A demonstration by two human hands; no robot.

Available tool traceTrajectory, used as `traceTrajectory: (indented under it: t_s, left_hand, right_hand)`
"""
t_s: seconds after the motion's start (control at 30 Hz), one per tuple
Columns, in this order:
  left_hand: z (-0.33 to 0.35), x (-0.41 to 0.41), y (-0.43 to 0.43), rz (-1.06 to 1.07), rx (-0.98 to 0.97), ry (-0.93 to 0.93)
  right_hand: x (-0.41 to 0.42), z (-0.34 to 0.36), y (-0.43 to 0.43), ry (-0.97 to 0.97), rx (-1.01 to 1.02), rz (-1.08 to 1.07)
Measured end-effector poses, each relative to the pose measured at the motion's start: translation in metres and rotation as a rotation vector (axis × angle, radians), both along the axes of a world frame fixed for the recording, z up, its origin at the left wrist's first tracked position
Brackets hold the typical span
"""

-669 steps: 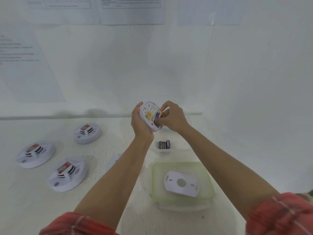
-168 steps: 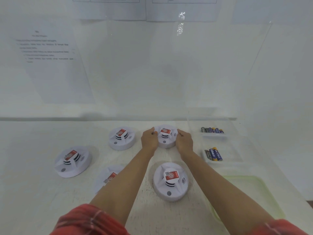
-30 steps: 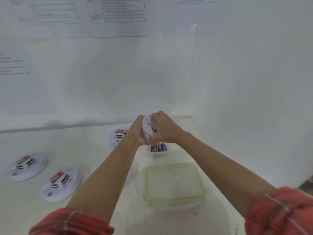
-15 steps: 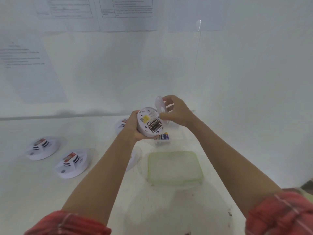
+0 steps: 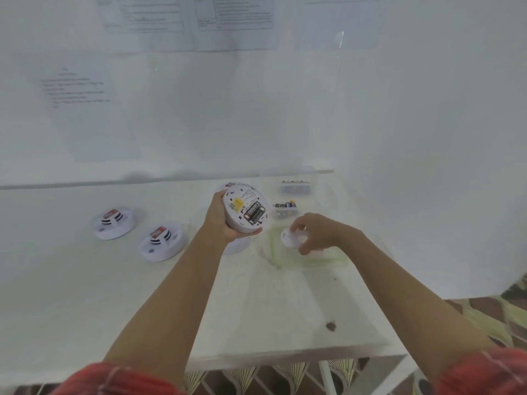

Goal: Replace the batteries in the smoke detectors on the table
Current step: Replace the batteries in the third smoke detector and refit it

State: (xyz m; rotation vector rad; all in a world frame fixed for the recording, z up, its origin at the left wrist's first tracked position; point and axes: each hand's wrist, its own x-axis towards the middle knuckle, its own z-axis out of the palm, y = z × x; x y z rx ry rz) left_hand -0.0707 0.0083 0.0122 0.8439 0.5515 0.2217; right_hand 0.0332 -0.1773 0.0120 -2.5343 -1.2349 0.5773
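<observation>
Under my right hand [image 5: 316, 232] lies a shallow green-rimmed container [image 5: 332, 262]; the white round cover plate [image 5: 291, 238] I pinch by its edge sits low over it, and I cannot tell whether the plate touches the bottom. Just beyond that hand are two clear trays, the nearer tray [image 5: 286, 213] and the farther tray [image 5: 295, 188], each with a few loose batteries in it. My left hand [image 5: 221, 220] is wrapped around the rim of a smoke detector [image 5: 242, 201], lifted off the table [image 5: 85, 295] and tilted back towards me, its open back showing two black batteries [image 5: 254, 213] seated in the compartment beside a yellow label. My left forearm reaches straight forward; the right angles inward, wrist bent down, fingers curled on the plate. Well to the left of my left hand, two more detectors [image 5: 114, 223] [image 5: 161, 240] rest face up on the table.
</observation>
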Motion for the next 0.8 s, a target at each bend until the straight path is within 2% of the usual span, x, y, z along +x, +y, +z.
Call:
traceTrajectory:
  t_s: [0.17,0.23,0.4,0.5,0.63,0.8]
  left_hand:
    - [-0.007,-0.010,-0.006,-0.019,-0.029,-0.020]
    - [-0.007,-0.011,-0.009,-0.020,-0.037,-0.026]
    - [-0.002,-0.006,-0.019,-0.017,-0.058,-0.102]
    - [0.001,0.004,-0.026,0.008,-0.112,-0.162]
    - [0.011,0.026,-0.031,0.022,-0.164,-0.212]
    - [0.019,0.066,-0.030,0.027,-0.152,-0.216]
  right_hand:
    - [-0.002,-0.016,-0.005,-0.053,-0.033,-0.032]
    - [-0.002,-0.016,-0.006,-0.055,0.024,-0.061]
    - [-0.023,0.006,0.010,-0.053,0.564,-0.205]
    - [-0.037,0.019,0.026,-0.029,0.714,-0.192]
    - [-0.028,0.024,0.037,-0.024,0.658,-0.143]
    - [0.022,0.035,0.044,-0.091,0.589,-0.131]
